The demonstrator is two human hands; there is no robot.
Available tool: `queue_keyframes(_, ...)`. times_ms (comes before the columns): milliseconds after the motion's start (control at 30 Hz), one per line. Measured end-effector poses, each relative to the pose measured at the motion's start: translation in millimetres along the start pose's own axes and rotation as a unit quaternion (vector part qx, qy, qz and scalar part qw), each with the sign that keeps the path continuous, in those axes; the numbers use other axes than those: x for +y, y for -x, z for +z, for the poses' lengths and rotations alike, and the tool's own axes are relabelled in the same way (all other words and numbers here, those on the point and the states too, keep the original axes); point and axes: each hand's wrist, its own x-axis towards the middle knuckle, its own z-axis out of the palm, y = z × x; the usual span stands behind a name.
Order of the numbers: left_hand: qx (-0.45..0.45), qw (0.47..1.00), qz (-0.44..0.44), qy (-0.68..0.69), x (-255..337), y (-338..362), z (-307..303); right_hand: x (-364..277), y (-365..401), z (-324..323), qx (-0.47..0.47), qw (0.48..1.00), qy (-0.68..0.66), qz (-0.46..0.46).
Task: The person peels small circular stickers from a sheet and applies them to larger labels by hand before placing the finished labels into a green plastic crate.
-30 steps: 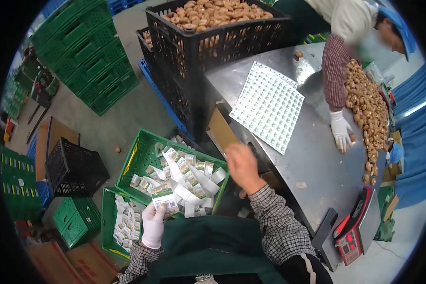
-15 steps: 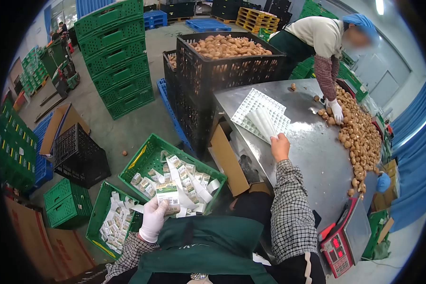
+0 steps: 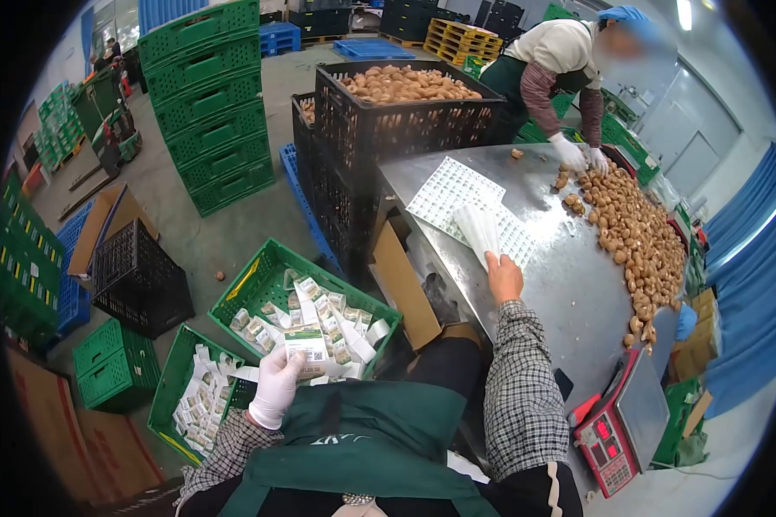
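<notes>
My left hand (image 3: 276,389), in a white glove, pinches a printed label (image 3: 307,342) with a green band and a QR code. Below it, a green crate (image 3: 226,302) holds several white paper strips with printed labels. A second green crate (image 3: 162,420) beside it holds more of these. My bare right hand (image 3: 504,277) is closed on the near end of a bundle of white paper strips (image 3: 477,231). These strips fan out over sticker sheets (image 3: 453,191) lying on the metal table (image 3: 556,289).
Across the table a co-worker in a blue cap (image 3: 625,15) handles a heap of mushrooms (image 3: 634,233). A red digital scale (image 3: 608,448) stands at right. Black crates of mushrooms (image 3: 405,121) rise behind the table's left edge; stacked green crates (image 3: 207,112) stand on the floor.
The co-worker's two gloved hands have shifted toward the far end of the mushroom heap. My view has turned slightly; both my hands keep hold of the same things.
</notes>
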Motion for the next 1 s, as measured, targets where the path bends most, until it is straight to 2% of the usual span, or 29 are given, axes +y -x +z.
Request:
queue_keyframes(133,0.001,1.000,0.014,-0.024,-6.9,-3.1,-0.9,8.0,-1.1,-6.0,0.016,1.000,0.021,-0.007)
queue_keyframes(267,0.011,1.000,-0.009,-0.001,4.7,-1.9,2.8,32.0,-29.8,-18.4,0.176,0.982,-0.035,-0.060)
queue_keyframes(367,0.024,0.999,0.002,0.021,8.1,-5.2,-2.7,13.3,-37.5,-72.6,0.255,0.959,-0.106,-0.064)
queue_keyframes(467,0.051,0.996,0.079,0.001,-7.3,-19.5,-16.7,-34.5,-13.6,-125.3,0.224,0.939,-0.248,-0.085)
queue_keyframes(533,0.081,0.986,0.140,-0.044,-15.4,-31.9,-30.4,-55.1,8.7,-134.4,0.102,0.924,-0.343,-0.138)
queue_keyframes(567,0.096,0.984,0.148,-0.024,-12.2,-33.3,-30.4,-69.3,24.8,-135.0,0.041,0.908,-0.385,-0.161)
queue_keyframes(633,0.099,0.979,0.176,-0.005,-0.2,-36.4,-30.9,-97.0,60.6,-131.4,-0.097,0.853,-0.495,-0.134)
queue_keyframes(667,0.123,0.974,0.188,0.020,2.7,-38.6,-30.0,-120.3,84.0,-131.9,-0.146,0.813,-0.557,-0.089)
queue_keyframes(700,0.138,0.971,0.194,-0.032,3.8,-39.6,-31.0,-131.5,99.9,-121.0,-0.176,0.791,-0.578,-0.095)
queue_keyframes(733,0.152,0.964,0.200,-0.085,4.9,-39.7,-32.8,-139.1,111.4,-103.1,-0.183,0.806,-0.552,-0.114)
queue_keyframes(767,0.148,0.933,0.254,-0.209,9.2,-35.7,-30.0,-152.0,124.3,-96.2,-0.197,0.805,-0.545,-0.131)
queue_keyframes(800,0.142,0.882,0.305,-0.328,14.7,-30.6,-23.0,-165.3,134.9,-84.8,-0.213,0.767,-0.597,-0.102)
queue_keyframes(833,0.111,0.867,0.350,-0.338,19.9,-28.6,-11.5,-172.9,143.6,-71.7,-0.219,0.745,-0.625,-0.084)
queue_keyframes(867,0.078,0.805,0.386,-0.444,34.3,-21.7,-0.7,-178.1,149.7,-56.8,-0.206,0.738,-0.637,-0.091)
queue_keyframes(900,0.028,0.808,0.363,-0.464,44.5,-10.8,14.2,-180.6,154.8,-43.2,-0.211,0.725,-0.652,-0.066)
queue_keyframes(933,-0.036,0.780,0.352,-0.516,58.8,-1.8,25.2,-183.0,159.3,-33.0,-0.217,0.713,-0.666,-0.041)
queue_keyframes(1000,-0.092,0.714,0.342,-0.604,59.2,8.8,33.6,-188.9,165.5,-22.7,-0.212,0.689,-0.693,-0.013)
